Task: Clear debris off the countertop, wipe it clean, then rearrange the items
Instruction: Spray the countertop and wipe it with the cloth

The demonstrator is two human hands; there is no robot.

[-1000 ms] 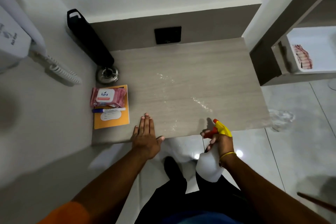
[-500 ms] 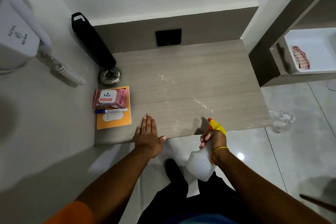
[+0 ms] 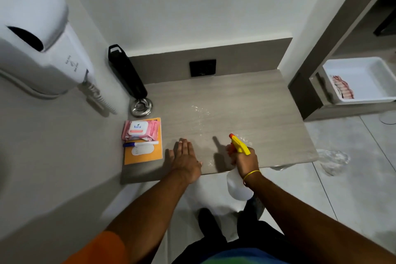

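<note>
**Spray bottle aimed across the wet bench**

The right hand is closed around the neck of a spray bottle, held over the near edge of the bench. The bottle's long axis runs roughly toward and away from the person: its translucent white body hangs below the wrist, off the bench edge, while the yellow trigger head with its orange nozzle tip points away and slightly left, toward the middle of the bench top. Droplets and streaks of liquid glisten on the surface ahead of the nozzle.

The left hand lies flat and open on the bench, fingers together and pointing away, holding nothing.

At the left edge an orange booklet carries a pink wipes packet and a pen lying crosswise. Behind them sit a round metal ashtray and a black leaning case.
</note>
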